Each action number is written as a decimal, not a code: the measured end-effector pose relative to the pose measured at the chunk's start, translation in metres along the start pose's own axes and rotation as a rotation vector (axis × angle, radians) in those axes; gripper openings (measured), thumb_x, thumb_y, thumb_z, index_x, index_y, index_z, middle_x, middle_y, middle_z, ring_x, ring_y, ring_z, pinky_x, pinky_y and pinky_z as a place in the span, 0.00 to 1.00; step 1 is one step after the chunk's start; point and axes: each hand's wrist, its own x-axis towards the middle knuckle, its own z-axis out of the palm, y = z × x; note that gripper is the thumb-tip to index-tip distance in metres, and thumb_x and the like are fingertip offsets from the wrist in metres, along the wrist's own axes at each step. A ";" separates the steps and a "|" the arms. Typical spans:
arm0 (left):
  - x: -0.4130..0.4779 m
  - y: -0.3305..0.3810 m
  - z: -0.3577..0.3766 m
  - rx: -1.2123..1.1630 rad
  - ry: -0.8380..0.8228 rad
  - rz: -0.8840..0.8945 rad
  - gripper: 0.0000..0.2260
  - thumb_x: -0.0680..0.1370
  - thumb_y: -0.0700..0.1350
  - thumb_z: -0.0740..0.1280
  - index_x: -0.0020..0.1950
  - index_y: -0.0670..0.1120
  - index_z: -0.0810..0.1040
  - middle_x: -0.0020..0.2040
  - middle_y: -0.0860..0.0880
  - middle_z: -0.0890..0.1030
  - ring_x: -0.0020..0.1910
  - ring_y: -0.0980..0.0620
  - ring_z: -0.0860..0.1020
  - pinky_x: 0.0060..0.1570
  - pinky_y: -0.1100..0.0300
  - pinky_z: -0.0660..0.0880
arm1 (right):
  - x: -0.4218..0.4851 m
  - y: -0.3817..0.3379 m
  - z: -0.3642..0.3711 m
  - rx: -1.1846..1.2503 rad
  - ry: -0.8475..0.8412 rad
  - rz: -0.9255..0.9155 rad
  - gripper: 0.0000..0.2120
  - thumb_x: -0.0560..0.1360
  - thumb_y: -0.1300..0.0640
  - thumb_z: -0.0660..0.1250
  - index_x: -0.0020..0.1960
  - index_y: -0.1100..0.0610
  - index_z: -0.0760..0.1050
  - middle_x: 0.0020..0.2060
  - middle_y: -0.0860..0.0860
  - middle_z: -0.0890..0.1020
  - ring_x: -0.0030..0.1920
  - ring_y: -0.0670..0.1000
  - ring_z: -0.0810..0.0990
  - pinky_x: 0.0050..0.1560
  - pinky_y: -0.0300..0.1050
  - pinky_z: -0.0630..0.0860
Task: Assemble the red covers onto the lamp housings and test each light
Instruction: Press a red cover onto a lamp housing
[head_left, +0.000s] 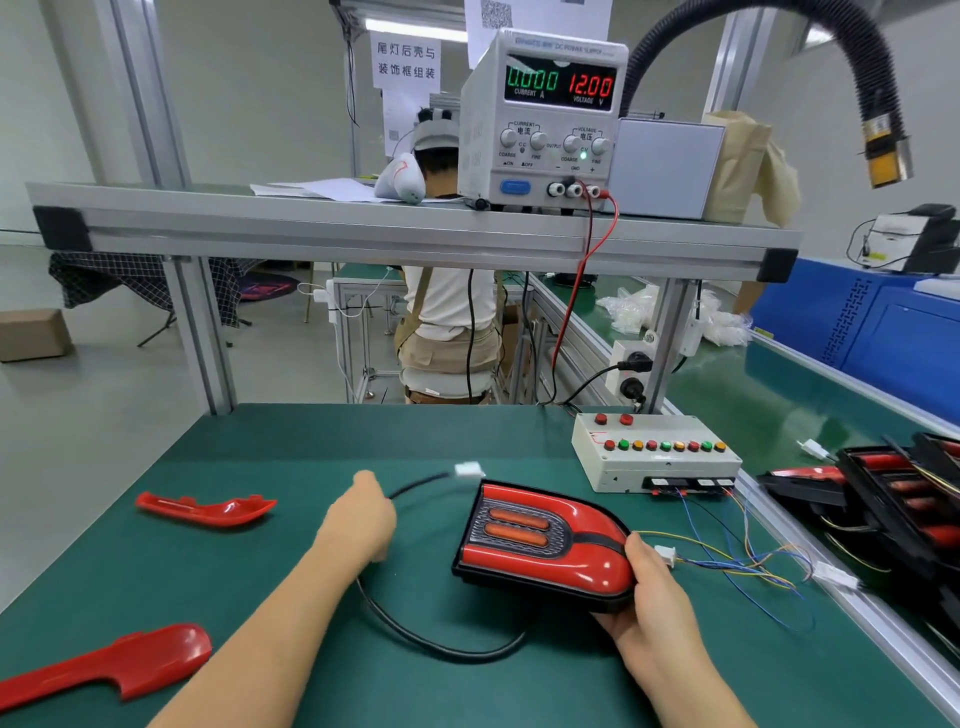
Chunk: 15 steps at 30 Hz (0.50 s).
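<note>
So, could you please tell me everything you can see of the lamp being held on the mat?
The lamp is a glossy red cover seated on a black housing, rounded at its right end. A dark meshed inset holds two orange oblong lenses; a black band runs from it to the rounded end. It rests on the green mat, the right hand gripping the rounded end. A black cable loops from under it to the left hand.

The lamp (545, 561) sits mid tabletop (260, 452), far cover (208, 512) and near cover (130, 662) left, switch box (654, 457) behind right, power supply (540, 119) on shelf (363, 223) above.
</note>
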 end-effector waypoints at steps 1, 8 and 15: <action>0.004 -0.003 -0.005 -0.121 0.027 -0.040 0.07 0.79 0.37 0.55 0.57 0.39 0.66 0.52 0.37 0.78 0.46 0.39 0.78 0.40 0.55 0.73 | 0.000 0.000 0.000 -0.002 -0.007 0.004 0.07 0.82 0.52 0.60 0.55 0.51 0.75 0.43 0.53 0.84 0.38 0.53 0.82 0.36 0.49 0.79; 0.016 -0.023 -0.049 -0.435 0.383 0.037 0.10 0.81 0.47 0.59 0.54 0.44 0.78 0.51 0.43 0.80 0.48 0.43 0.75 0.48 0.52 0.69 | 0.001 0.000 0.001 -0.091 -0.121 0.051 0.12 0.83 0.52 0.56 0.58 0.53 0.77 0.41 0.54 0.86 0.34 0.51 0.84 0.34 0.45 0.79; 0.013 -0.006 -0.083 -0.598 0.684 0.079 0.09 0.83 0.47 0.53 0.55 0.47 0.70 0.46 0.43 0.77 0.46 0.40 0.74 0.46 0.48 0.70 | -0.001 0.000 0.002 -0.229 -0.191 0.054 0.13 0.82 0.51 0.59 0.54 0.52 0.81 0.41 0.56 0.86 0.33 0.51 0.84 0.29 0.42 0.78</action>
